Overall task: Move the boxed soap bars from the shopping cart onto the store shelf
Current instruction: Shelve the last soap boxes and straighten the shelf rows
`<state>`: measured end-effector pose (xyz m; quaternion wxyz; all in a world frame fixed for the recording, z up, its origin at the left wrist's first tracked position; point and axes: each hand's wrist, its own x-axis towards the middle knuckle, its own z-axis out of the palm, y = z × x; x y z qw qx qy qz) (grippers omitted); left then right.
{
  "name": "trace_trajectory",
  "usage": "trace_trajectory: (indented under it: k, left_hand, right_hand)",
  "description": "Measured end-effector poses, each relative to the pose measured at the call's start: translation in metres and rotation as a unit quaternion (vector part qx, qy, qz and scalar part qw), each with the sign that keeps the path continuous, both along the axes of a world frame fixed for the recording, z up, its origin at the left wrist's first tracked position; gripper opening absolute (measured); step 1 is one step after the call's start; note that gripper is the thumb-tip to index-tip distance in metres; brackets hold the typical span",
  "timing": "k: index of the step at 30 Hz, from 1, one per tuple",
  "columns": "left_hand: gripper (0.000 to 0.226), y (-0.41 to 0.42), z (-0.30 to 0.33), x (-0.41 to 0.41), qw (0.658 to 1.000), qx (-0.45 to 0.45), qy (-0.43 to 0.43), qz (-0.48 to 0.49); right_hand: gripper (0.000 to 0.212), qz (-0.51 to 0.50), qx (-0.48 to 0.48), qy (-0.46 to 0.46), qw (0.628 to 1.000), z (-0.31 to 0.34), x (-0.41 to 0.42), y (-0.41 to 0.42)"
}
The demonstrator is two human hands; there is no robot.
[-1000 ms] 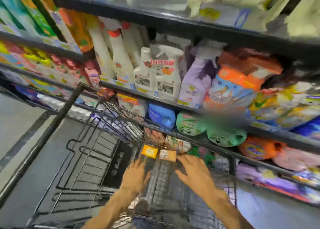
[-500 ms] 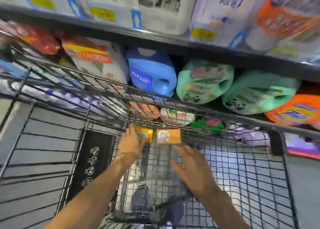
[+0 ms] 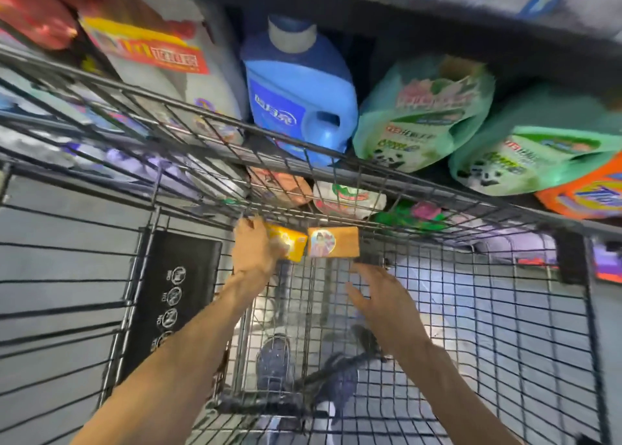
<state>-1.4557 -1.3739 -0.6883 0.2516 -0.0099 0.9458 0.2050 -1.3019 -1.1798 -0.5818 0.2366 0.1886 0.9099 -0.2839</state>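
Observation:
Two boxed soap bars lie side by side at the far end of the wire shopping cart [image 3: 505,326]. The yellow soap box [image 3: 290,245] is on the left, and my left hand [image 3: 257,247] is closed around its left end. The orange soap box [image 3: 333,242], with a round picture on it, sits just to the right. My right hand [image 3: 383,305] hovers below that box, fingers spread, holding nothing. The store shelf [image 3: 437,23] rises beyond the cart's far rim.
The shelf holds a blue detergent jug [image 3: 299,87], a white jug [image 3: 161,74] with a red and yellow label, green refill pouches [image 3: 420,114] and an orange pack [image 3: 589,195]. A black panel [image 3: 175,293] hangs on the cart's left. My shoes [image 3: 272,360] show through the cart floor.
The view has tipped down and closer to the cart. My left hand has reached forward and closed on the yellow soap box; my right hand has moved nearer the orange one.

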Motion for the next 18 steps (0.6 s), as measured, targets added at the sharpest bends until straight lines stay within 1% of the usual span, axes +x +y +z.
trace_trajectory:
  k: [2, 3, 4, 6, 9, 12, 13, 16, 18]
  left_hand:
    - [0.067, -0.008, 0.002, 0.006, 0.998, 0.059, 0.022, 0.028]
    - [0.06, -0.014, 0.005, 0.01, 0.995, 0.087, 0.019, 0.049]
    - [0.055, -0.018, 0.008, 0.015, 0.991, 0.115, 0.01, 0.07]
    - [0.051, -0.024, 0.017, 0.025, 0.986, 0.143, -0.006, 0.089]
    - [0.043, -0.032, 0.027, 0.037, 0.982, 0.153, -0.017, 0.112]
    - [0.043, -0.043, 0.032, 0.043, 0.981, 0.144, -0.02, 0.129]
    - [0.041, -0.046, 0.032, 0.045, 0.981, 0.146, -0.019, 0.129]
    - [0.036, -0.05, 0.036, 0.048, 0.983, 0.138, -0.016, 0.124]
    - [0.035, -0.049, 0.038, 0.048, 0.983, 0.143, -0.01, 0.119]
  right_hand:
    - [0.029, -0.062, -0.016, 0.013, 0.998, -0.01, -0.006, 0.002]
    - [0.02, -0.094, -0.025, 0.018, 0.995, -0.014, -0.012, 0.003]
    - [0.016, -0.124, -0.039, 0.019, 0.991, -0.018, -0.018, 0.005]
    - [0.021, -0.158, -0.041, 0.004, 0.987, -0.027, -0.034, 0.01]
    - [0.04, -0.18, -0.022, -0.023, 0.983, -0.056, -0.057, 0.02]
    - [0.061, -0.194, -0.028, -0.041, 0.98, -0.094, -0.073, 0.025]
    - [0.064, -0.213, -0.029, -0.05, 0.975, -0.101, -0.077, 0.024]
    - [0.054, -0.272, -0.029, -0.033, 0.961, -0.104, -0.087, 0.015]
    - [0.053, -0.307, -0.032, -0.019, 0.951, -0.107, -0.086, 0.014]
